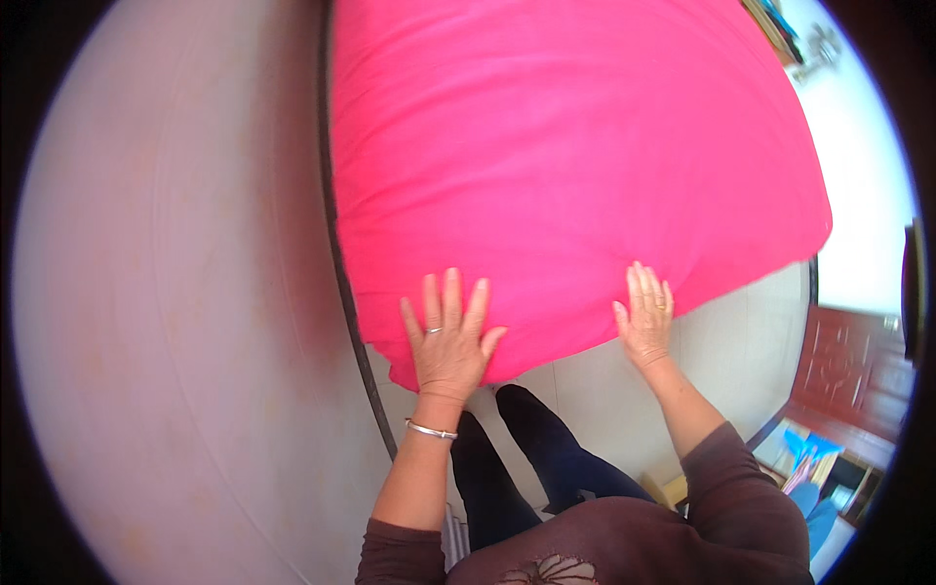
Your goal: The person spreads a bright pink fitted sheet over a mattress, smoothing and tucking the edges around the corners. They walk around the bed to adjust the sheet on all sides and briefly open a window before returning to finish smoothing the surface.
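Observation:
A bright pink cloth (pixel 570 161) covers a bed-like surface before me, with soft wrinkles running across it. My left hand (pixel 450 340) lies palm down near the cloth's near left corner, fingers spread, a ring on one finger and a metal bangle at the wrist. Farther right, my right hand (pixel 646 311) rests palm down at the near edge, its fingers close together and its thumb a little apart. Neither hand grips anything. The underside of the cloth is hidden.
A pale wall (pixel 161 256) runs along the left, with a dark strip (pixel 340 270) at its foot. Light floor tiles (pixel 738 336) show below the cloth's near edge. At the right are a reddish-brown door (pixel 841 358) and a metal fan (pixel 823 47).

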`<state>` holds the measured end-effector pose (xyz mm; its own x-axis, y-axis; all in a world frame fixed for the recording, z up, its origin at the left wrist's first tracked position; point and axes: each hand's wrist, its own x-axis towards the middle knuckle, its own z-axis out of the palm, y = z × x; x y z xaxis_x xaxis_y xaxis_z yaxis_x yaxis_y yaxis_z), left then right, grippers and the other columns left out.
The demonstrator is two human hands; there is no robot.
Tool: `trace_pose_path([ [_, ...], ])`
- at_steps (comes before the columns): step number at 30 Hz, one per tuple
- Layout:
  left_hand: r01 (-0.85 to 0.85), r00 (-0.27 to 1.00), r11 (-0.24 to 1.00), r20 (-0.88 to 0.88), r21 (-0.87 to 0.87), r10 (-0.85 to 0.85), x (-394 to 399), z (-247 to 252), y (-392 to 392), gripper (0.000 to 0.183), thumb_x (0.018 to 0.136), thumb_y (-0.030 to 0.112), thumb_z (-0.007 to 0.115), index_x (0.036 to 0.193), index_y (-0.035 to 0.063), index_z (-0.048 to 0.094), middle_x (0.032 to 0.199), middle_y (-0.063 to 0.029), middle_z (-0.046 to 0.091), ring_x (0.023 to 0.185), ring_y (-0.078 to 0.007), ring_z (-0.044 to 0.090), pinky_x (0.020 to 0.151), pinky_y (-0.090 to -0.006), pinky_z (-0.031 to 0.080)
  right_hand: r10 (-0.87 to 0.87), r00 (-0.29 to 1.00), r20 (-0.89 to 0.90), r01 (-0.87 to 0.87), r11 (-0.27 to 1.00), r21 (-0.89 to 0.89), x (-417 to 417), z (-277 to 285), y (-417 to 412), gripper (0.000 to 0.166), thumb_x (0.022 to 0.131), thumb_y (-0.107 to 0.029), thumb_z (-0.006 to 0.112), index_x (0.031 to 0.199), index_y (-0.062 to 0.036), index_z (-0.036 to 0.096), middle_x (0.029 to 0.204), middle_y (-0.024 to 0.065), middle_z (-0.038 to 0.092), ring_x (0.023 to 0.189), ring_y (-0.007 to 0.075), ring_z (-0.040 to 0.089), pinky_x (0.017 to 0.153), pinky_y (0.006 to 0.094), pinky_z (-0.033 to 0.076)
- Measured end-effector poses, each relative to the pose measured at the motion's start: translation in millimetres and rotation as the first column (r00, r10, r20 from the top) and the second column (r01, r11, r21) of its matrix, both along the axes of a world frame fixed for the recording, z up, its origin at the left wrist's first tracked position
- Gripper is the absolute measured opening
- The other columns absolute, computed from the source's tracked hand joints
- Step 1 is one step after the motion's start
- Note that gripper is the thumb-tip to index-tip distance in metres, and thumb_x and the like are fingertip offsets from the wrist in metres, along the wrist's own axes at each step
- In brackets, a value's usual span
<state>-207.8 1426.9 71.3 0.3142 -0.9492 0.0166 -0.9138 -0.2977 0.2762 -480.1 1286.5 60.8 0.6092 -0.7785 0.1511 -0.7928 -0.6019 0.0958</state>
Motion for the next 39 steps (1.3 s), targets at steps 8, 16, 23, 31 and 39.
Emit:
trace_pose_path([
  [8, -0.170, 0.970, 0.985, 0.183, 0.023, 0.163, -13, -2, 16, 0.071, 0.084, 0.042, 0.067, 0.145, 0.0166, 0.040, 0.154, -0.0183, 0.025, 0.143, -0.0380, 0.021, 0.112, -0.0562, 0.019, -0.954, -0.139, 0.264, 0.340, 0.204, 0.918, -144, -105, 18, 0.056, 0.095, -0.045, 0.055, 0.132, -0.0036, 0.046, 0.133, 0.0140, 0.049, 0.115, 0.0270, 0.054, 0.094, 0.0433, 0.045],
  [16, -0.116, 0.943, 0.983, 0.294, -0.142, 0.154, 6, -17, 1, 0.055, 0.093, 0.024, 0.057, 0.142, 0.0065, 0.040, 0.146, -0.0308, 0.032, 0.132, -0.0459, 0.035, 0.105, -0.0566, 0.031, -0.849, -0.416, 0.325, 0.233, 0.246, 0.941, -90, -122, 52, 0.018, 0.097, -0.022, 0.056, 0.094, -0.0050, 0.053, 0.085, 0.0042, 0.057, 0.072, 0.0130, 0.052, 0.069, 0.0306, 0.048],
  [23, 0.500, 0.861, 0.862, 0.151, -0.083, -0.485, -155, 23, -136, 0.054, 0.095, 0.030, 0.055, 0.142, 0.0073, 0.042, 0.149, -0.0252, 0.030, 0.140, -0.0426, 0.027, 0.112, -0.0564, 0.021, -0.938, -0.274, 0.214, 0.170, 0.172, 0.970, -136, -136, 87, 0.019, 0.096, -0.020, 0.058, 0.095, -0.0013, 0.053, 0.086, 0.0073, 0.062, 0.080, 0.0157, 0.061, 0.072, 0.0303, 0.051],
  [31, 0.767, 0.621, 0.641, 0.218, 0.030, -0.753, -291, -20, -280, 0.055, 0.100, 0.045, 0.040, 0.149, 0.0183, 0.034, 0.155, -0.0174, 0.025, 0.144, -0.0367, 0.020, 0.116, -0.0548, 0.014, -0.717, -0.692, 0.086, 0.097, 0.026, 0.995, -178, -172, -18, 0.041, 0.093, -0.031, 0.060, 0.118, 0.0001, 0.051, 0.098, 0.0157, 0.065, 0.097, 0.0280, 0.063, 0.086, 0.0395, 0.048],
  [39, 0.854, 0.489, 0.519, 0.388, -0.029, -0.781, -396, -48, -375, 0.061, 0.099, 0.053, 0.034, 0.150, 0.0203, 0.031, 0.156, -0.0113, 0.026, 0.145, -0.0311, 0.020, 0.118, -0.0477, 0.013, -0.711, -0.640, 0.292, 0.331, 0.088, 0.940, -187, -199, -56, 0.023, 0.092, -0.021, 0.056, 0.085, 0.0008, 0.060, 0.093, 0.0221, 0.065, 0.088, 0.0400, 0.062, 0.076, 0.0472, 0.047],
])
